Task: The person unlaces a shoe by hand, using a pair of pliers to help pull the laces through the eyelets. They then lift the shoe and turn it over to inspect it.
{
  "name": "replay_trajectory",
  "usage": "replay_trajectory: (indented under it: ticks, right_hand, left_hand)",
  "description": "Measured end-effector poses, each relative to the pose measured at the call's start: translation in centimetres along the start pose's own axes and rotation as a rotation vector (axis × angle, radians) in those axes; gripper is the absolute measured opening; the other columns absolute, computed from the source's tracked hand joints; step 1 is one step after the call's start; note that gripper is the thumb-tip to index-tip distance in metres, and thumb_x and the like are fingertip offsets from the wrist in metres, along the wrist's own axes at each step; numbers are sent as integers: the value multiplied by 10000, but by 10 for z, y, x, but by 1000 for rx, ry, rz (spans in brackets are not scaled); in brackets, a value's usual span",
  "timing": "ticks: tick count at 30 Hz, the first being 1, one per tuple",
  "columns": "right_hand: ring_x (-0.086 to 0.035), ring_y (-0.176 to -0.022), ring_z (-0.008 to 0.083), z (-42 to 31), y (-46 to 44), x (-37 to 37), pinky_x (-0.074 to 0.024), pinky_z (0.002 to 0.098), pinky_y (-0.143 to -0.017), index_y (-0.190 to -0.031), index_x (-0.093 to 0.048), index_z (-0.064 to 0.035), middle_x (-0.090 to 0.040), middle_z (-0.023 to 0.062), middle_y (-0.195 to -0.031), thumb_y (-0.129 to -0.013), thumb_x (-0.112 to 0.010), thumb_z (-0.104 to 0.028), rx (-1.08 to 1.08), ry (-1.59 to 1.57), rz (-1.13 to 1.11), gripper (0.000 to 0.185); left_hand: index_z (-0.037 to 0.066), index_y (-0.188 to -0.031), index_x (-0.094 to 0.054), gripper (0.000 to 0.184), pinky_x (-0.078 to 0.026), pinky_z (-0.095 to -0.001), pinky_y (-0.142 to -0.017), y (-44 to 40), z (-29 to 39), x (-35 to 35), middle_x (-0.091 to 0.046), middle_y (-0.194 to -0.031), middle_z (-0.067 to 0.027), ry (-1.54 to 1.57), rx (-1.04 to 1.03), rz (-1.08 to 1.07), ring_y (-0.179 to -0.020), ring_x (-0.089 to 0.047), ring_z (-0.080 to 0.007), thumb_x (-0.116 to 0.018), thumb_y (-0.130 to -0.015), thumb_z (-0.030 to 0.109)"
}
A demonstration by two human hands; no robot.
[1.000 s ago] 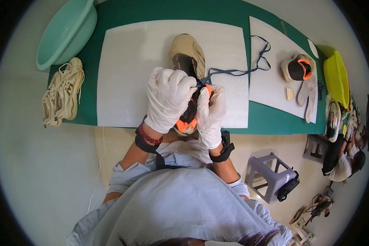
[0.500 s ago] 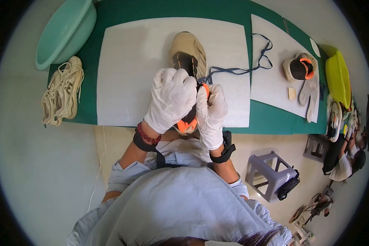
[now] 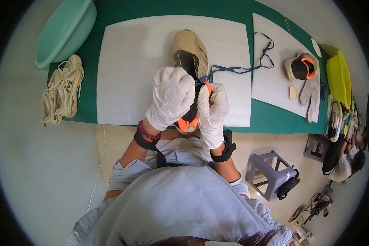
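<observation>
A beige shoe with a black tongue and orange collar lining lies on the white board, toe pointing away from me. My white-gloved left hand is closed over the shoe's left side, and a short stretch of dark blue shoelace runs from its fingers across the shoe opening. My gloved right hand pinches the right edge of the shoe by the orange lining. The loose dark blue shoelace trails right from the shoe onto a second board. Both hands hide much of the shoe's middle.
White sneakers and a green basin are at left. At right are another shoe, insoles, a small tan block and a yellow basin. A grey stool stands below; another person sits far right.
My left hand has shifted slightly left, and more of the blue shoelace shows between the two hands. The right hand stays nearly in place on the shoe.
</observation>
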State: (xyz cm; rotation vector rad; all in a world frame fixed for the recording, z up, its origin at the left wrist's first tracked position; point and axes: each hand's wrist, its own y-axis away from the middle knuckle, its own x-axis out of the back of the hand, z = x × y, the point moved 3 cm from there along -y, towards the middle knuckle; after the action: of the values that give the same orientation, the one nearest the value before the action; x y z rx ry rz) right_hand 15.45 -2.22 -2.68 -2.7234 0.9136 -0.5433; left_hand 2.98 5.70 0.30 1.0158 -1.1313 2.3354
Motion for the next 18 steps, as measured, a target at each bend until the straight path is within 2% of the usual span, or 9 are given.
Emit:
replay_trajectory:
  ticks: [9, 12, 15, 18]
  right_hand:
    - [-582, -714, 227, -5, -1, -1, -501, 329, -683, -999, -654, -32, -602, 105, -869, -1040, -705, -123, -9, 27, -16, 112]
    - [-591, -719, 202, -2, 1, 0, -508, 321, -683, -1023, -658, -32, -619, 94, -882, -1036, -714, -132, 6, 19, -2, 115]
    - [-593, -722, 174, -11, 0, 2, -515, 324, -678, -1049, -661, -29, -628, 81, -886, -1030, -726, -142, -57, 31, 25, 132]
    - [-621, -766, 149, -6, 2, 0, -522, 318, -671, -1092, -665, -25, -655, 76, -920, -1018, -753, -161, 25, 20, 113, 179]
  left_hand:
    - [71, -931, -573, 111, -428, -494, -887, 6, -6, 0, -538, -944, -117, 156, 44, 180, -930, -523, -372, -649, -872, 14]
    - [71, -932, -582, 108, -431, -495, -894, 7, -6, -1, -550, -943, -115, 165, 74, 180, -932, -531, -368, -667, -882, 27]
    - [113, -961, -609, 165, -448, -512, -901, 7, -7, -2, -567, -958, -102, 126, 116, 148, -962, -552, -355, -736, -858, 89]
    - [140, -976, -624, 178, -451, -519, -957, 1, 1, 4, -584, -975, -67, -13, 88, 126, -974, -564, -321, -766, -870, 143]
